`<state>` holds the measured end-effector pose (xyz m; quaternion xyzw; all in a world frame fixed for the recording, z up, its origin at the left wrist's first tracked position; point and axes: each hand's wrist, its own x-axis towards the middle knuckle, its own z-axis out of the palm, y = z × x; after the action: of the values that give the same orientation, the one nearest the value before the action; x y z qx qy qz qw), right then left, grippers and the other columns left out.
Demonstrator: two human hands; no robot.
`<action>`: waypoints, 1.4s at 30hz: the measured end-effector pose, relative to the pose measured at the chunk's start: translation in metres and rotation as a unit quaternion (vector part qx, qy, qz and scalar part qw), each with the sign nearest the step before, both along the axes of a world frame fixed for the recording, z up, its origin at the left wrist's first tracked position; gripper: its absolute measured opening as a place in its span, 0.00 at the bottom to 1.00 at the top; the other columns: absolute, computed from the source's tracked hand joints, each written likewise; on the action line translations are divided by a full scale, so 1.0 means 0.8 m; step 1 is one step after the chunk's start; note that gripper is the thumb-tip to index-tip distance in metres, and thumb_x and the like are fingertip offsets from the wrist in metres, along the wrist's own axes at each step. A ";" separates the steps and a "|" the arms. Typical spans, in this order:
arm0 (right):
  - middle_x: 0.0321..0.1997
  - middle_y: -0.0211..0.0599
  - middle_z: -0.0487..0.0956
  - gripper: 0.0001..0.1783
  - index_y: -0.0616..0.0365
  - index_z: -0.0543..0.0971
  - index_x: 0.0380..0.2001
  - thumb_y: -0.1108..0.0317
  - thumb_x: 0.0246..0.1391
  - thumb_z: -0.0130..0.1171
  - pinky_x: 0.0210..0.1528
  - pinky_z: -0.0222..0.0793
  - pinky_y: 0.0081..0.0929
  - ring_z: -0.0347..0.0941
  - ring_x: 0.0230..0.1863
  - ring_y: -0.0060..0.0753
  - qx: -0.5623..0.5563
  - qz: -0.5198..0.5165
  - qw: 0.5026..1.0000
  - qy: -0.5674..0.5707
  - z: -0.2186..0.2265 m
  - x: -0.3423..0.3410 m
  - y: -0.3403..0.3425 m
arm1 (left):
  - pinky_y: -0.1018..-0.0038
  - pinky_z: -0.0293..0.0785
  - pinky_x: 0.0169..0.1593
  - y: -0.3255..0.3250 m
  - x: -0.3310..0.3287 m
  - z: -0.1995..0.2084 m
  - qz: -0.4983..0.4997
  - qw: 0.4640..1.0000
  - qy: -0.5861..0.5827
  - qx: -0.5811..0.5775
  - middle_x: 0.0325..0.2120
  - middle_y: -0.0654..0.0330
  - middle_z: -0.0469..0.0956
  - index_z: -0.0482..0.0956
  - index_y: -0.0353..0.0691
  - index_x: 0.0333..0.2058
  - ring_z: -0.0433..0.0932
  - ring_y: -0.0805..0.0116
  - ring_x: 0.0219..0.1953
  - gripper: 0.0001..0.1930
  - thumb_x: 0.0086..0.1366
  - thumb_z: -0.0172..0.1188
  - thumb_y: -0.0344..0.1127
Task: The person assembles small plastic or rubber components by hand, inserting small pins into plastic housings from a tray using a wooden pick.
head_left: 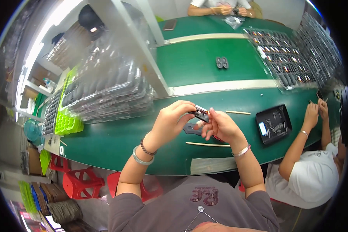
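Note:
My left hand (174, 118) pinches a small black casing (200, 115) just above the table, thumb and fingers closed on its left end. A silver strip and a bit of orange show on the casing's upper side. At its right end my right hand (223, 126) has thumb and fingertips round the edge, the other fingers loosely curled. Beneath the hands lies a dark grey, curved piece (192, 129), partly covered by the right hand. Something red, mostly hidden, shows under the right palm. A thin wooden stick (207, 144) lies nearer me.
On the green table (170, 154), a black tray (273, 124) of small metal parts stands right, near another stick (238, 112). Stacked clear trays (108, 91) rise left; filled trays (282, 56) sit far right. A co-worker's hands (317, 112) work at right; another person sits opposite.

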<state>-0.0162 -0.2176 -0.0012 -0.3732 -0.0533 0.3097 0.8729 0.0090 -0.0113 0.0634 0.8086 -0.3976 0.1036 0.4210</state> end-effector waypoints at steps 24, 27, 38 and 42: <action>0.42 0.44 0.77 0.18 0.68 0.72 0.45 0.65 0.54 0.52 0.35 0.77 0.24 0.77 0.38 0.32 -0.078 -0.141 0.986 -0.051 0.002 0.006 -0.013 | 0.79 0.74 0.25 -0.027 0.010 -0.107 0.153 0.973 0.146 -0.093 0.29 0.55 0.80 0.74 0.32 0.30 0.79 0.70 0.22 0.04 0.56 0.60 0.25; 0.45 0.41 0.77 0.17 0.66 0.73 0.45 0.67 0.54 0.52 0.50 0.70 0.31 0.74 0.46 0.32 -0.112 -0.131 0.982 -0.078 -0.002 -0.001 -0.001 | 0.81 0.76 0.30 -0.020 -0.009 -0.100 0.068 0.903 0.357 -0.227 0.30 0.59 0.78 0.73 0.31 0.35 0.79 0.71 0.28 0.06 0.60 0.57 0.27; 0.44 0.42 0.76 0.19 0.68 0.71 0.48 0.67 0.56 0.51 0.50 0.67 0.26 0.73 0.45 0.29 -0.068 -0.060 0.994 -0.069 -0.008 -0.001 0.008 | 0.77 0.78 0.30 -0.001 -0.005 -0.117 -0.027 0.699 0.616 -0.363 0.30 0.60 0.78 0.71 0.38 0.36 0.79 0.72 0.31 0.08 0.64 0.54 0.36; 0.44 0.42 0.77 0.19 0.68 0.71 0.47 0.66 0.56 0.51 0.49 0.67 0.27 0.73 0.45 0.29 -0.060 -0.053 0.995 -0.060 -0.008 0.001 0.006 | 0.77 0.78 0.33 -0.003 -0.007 -0.111 -0.031 0.696 0.619 -0.363 0.32 0.59 0.78 0.71 0.35 0.41 0.79 0.71 0.33 0.11 0.63 0.55 0.34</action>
<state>-0.0155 -0.2130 -0.0073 -0.4450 -0.0672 0.2428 0.8594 0.0036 -0.0137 -0.0257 0.4615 -0.0039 -0.2972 0.8359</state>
